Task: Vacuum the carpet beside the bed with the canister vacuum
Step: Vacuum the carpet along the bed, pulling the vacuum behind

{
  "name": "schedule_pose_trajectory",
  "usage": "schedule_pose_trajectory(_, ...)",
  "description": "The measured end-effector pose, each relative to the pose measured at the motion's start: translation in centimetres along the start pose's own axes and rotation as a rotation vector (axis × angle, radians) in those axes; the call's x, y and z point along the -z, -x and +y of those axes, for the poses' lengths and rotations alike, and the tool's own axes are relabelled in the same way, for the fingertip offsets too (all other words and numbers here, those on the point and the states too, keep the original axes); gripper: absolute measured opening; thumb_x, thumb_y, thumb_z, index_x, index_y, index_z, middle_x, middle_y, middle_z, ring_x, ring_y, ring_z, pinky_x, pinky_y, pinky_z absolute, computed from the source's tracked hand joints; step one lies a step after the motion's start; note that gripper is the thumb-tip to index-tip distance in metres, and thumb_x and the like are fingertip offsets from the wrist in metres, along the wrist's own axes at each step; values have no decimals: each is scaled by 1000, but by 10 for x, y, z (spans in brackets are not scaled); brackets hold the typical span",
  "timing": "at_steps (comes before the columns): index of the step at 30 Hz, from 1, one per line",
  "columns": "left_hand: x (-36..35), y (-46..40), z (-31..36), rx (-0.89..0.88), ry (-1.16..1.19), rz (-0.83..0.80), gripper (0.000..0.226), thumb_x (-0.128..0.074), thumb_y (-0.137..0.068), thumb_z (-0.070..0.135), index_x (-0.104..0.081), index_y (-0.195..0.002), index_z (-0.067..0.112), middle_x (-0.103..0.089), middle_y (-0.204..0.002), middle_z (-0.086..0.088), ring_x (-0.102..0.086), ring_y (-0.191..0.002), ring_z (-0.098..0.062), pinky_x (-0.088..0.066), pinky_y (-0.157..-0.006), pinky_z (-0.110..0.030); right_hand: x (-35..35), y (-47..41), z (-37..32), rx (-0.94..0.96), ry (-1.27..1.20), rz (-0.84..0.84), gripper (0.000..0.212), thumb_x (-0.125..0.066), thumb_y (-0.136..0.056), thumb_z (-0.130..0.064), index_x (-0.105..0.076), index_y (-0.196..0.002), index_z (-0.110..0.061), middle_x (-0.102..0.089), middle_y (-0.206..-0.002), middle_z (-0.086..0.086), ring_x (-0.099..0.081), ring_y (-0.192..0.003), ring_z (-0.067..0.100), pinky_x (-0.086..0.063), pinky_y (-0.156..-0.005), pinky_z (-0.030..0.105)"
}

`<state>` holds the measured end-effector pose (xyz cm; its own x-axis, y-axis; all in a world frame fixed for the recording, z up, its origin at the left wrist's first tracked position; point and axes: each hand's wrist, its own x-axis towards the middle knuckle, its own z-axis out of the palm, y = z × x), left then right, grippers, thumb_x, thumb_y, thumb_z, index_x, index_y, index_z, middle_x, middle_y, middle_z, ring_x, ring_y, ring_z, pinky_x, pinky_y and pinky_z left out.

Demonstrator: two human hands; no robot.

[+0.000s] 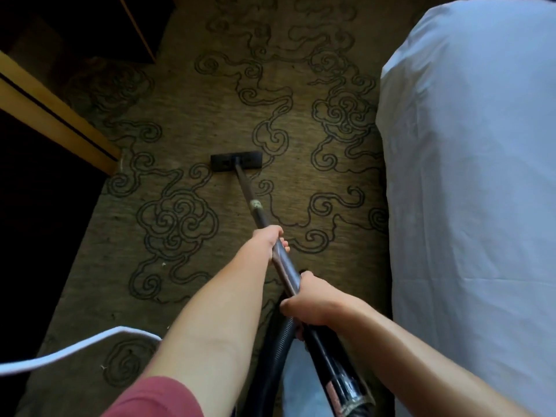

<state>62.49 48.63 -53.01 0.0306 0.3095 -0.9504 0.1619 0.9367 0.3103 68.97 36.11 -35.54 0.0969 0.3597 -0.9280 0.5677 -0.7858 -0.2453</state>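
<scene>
Gripping the wand (pixel 272 236), both hands' fingers (pixel 284 243) clench it, floor head (pixel 236 161) on carpet (pixel 186 139).

The room is dim. Soft light falls from the right onto the bed (pixel 469 176), the brightest surface, its sheet bluish. Left of the bed the carpet (pixel 186 139) darkens into near-black shadow at the frame edge. Wide-angle bending curves the edges; detail is slightly soft throughout.
</scene>
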Motion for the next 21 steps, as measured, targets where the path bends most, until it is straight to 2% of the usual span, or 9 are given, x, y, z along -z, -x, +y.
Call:
schedule_pose_trajectory(3, 32, 28, -54, -14, -28, -6, 8, -54, -95, 2, -54, -103, 0, -52, -66, -10, -53, -51, -20, -47, -44, -31, -58, 35, 13, -17, -26, -16, 56, -67, -89, -26, -40, -134, -4, -65, -126, 20, -74, -106, 37, -62, -91, 52)
schedule_pose_trajectory(8, 87, 57, -124, -6, -64, -28, 9, -52, -95, 0, -50, -104, 1, -48, -65, -11, -49, -51, -22, -44, -45, -30, -149, 75, 22, -44, -74, -7, 58, -68, -88, -28, -41, -133, -6, -68, -121, 20, -76, -100, 35, -64, -88, 50)
schedule_pose_trajectory(13, 133, 101, -192, 3, -98, -32, 9, -51, -95, 0, -51, -104, 1, -48, -65, -11, -49, -52, -22, -45, -51, -34, -225, 123, 33, -39, -155, -28, 48, -66, -84, -21, -45, -123, -4, -72, -111, 22, -79, -91, 36, -66, -81, 52)
schedule_pose_trajectory(15, 150, 117, -212, -15, -124, -17, 12, -53, -95, -2, -53, -107, -1, -51, -68, -12, -52, -53, -22, -48, -46, -33, -248, 135, 40, -33, -210, -66, 40, -67, -83, -20, -49, -115, -4, -76, -95, 19, -80, -82, 34, -67, -74, 51)
schedule_pose_trajectory(17, 170, 129, -224, -39, -149, 60, 18, -55, -94, -3, -54, -112, -3, -52, -69, -13, -53, -51, -22, -48, -36, -28, -266, 147, 40, -34, -329, -125, 26, -67, -87, -15, -51, -105, -5, -73, -64, 9, -77, -58, 26, -65, -55, 42)
schedule_pose_trajectory(18, 184, 133, -227, -48, -159, 84, 18, -55, -94, -4, -54, -112, -3, -53, -69, -14, -54, -51, -22, -48, -33, -26, -276, 153, 36, -25, -353, -141, 23, -67, -88, -13, -51, -103, -5, -70, -55, 6, -73, -50, 22, -63, -50, 38)
schedule_pose_trajectory(19, 199, 137, -231, -58, -180, 93, 17, -55, -94, -4, -53, -111, -3, -53, -69, -14, -55, -51, -22, -49, -34, -26, -288, 158, 30, -1, -344, -144, 20, -67, -89, -13, -52, -101, -6, -68, -52, 4, -71, -49, 22, -64, -52, 40)
schedule_pose_trajectory(21, 218, 140, -239, -33, -208, 116, 19, -55, -94, -3, -53, -114, -3, -54, -69, -15, -56, -54, -23, -54, -46, -33, -306, 162, 26, 27, -329, -162, 17, -67, -89, -15, -55, -97, -5, -69, -52, 5, -72, -55, 26, -67, -68, 48)
